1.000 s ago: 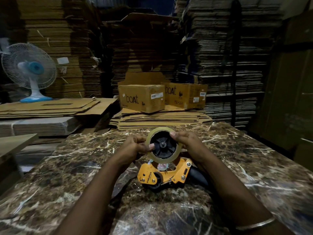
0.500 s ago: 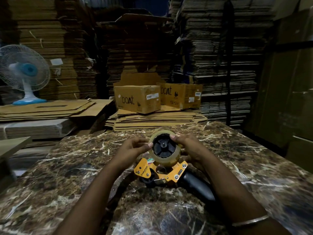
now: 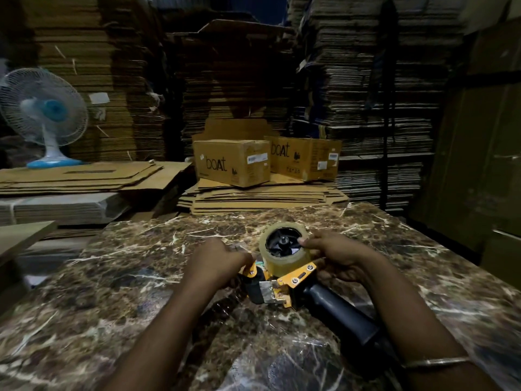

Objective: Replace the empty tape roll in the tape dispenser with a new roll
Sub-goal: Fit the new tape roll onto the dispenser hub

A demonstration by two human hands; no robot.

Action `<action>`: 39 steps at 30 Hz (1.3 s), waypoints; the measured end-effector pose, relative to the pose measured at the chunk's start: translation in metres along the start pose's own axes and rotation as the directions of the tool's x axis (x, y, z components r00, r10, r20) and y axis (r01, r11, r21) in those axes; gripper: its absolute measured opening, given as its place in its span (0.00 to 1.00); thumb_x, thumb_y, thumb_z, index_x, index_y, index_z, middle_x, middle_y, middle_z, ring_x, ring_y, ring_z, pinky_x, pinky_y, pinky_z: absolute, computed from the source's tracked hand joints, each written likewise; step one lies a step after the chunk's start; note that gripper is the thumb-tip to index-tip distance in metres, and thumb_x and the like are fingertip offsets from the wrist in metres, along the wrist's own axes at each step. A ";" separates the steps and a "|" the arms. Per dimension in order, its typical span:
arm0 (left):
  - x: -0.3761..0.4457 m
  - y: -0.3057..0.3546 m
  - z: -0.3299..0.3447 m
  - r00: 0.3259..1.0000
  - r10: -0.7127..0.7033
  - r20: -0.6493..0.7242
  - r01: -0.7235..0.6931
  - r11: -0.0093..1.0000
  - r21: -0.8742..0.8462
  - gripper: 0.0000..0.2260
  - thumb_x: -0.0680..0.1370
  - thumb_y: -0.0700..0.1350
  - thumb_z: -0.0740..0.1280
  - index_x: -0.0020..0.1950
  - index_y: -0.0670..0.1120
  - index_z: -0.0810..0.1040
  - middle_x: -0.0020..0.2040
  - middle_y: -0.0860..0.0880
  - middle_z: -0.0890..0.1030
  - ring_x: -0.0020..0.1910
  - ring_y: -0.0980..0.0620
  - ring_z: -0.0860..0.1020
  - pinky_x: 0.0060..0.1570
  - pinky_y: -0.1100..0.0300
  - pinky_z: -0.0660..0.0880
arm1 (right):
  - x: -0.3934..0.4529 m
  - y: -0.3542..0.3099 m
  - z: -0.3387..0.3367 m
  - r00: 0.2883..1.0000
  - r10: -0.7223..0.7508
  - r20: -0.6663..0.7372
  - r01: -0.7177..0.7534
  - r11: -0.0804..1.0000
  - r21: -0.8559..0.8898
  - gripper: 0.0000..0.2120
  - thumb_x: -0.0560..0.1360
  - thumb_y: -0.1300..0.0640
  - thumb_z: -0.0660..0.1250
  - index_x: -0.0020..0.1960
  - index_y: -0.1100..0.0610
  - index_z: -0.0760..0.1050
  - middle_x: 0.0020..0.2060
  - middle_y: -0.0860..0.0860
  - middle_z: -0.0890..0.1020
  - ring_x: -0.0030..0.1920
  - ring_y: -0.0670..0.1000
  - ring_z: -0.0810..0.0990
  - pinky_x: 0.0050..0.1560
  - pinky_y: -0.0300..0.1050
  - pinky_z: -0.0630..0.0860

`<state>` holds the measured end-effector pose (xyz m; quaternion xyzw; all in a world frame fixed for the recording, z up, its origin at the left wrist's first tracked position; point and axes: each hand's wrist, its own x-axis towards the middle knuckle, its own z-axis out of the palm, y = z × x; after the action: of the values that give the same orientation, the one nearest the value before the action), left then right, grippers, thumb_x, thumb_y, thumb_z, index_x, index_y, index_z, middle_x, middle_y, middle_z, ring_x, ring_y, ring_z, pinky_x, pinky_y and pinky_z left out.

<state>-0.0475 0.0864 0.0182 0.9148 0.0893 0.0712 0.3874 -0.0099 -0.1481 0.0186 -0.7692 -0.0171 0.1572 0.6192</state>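
We've moved our left hand [image 3: 218, 259] off the tape roll [image 3: 284, 246] to grip the dispenser [image 3: 284, 286] front, right hand [image 3: 337, 256] still pinching the roll, so it's prob seated on the hub now imo.

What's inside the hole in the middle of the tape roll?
Inside the tape roll sits a black spoked hub of the yellow tape dispenser. The right hand covers its right edge, and the roll hides how deep it goes.
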 end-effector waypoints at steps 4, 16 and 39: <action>0.002 -0.003 0.009 0.993 0.039 -0.113 -0.036 0.999 0.034 0.21 0.66 0.59 0.76 0.32 0.40 0.83 0.30 0.42 0.84 0.34 0.43 0.85 0.35 0.55 0.78 | -0.003 0.001 -0.007 0.997 0.070 0.041 -0.071 0.997 0.017 0.09 0.82 0.57 0.65 0.56 0.63 0.73 0.39 0.57 0.77 0.25 0.48 0.79 0.24 0.41 0.77; 0.019 -0.002 0.032 0.953 0.102 -0.284 -0.113 0.993 -0.020 0.19 0.70 0.57 0.77 0.51 0.45 0.83 0.41 0.47 0.84 0.40 0.49 0.82 0.33 0.61 0.70 | -0.013 0.014 -0.014 0.963 0.264 0.045 -0.257 0.959 -0.123 0.22 0.79 0.53 0.64 0.67 0.64 0.63 0.39 0.62 0.79 0.37 0.60 0.86 0.35 0.46 0.82; 0.001 -0.031 -0.010 0.745 0.647 0.162 -0.667 0.728 0.156 0.14 0.69 0.49 0.70 0.54 0.54 0.87 0.57 0.60 0.80 0.55 0.75 0.72 0.48 0.74 0.68 | -0.008 0.021 0.010 0.895 -0.428 0.121 0.412 0.693 -0.592 0.39 0.60 0.37 0.67 0.71 0.46 0.73 0.65 0.52 0.74 0.65 0.52 0.75 0.66 0.56 0.75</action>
<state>-0.0517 0.1145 0.0023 0.9240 -0.2523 0.1500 0.2451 -0.0237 -0.1455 -0.0015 -0.9030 -0.2333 -0.0123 0.3607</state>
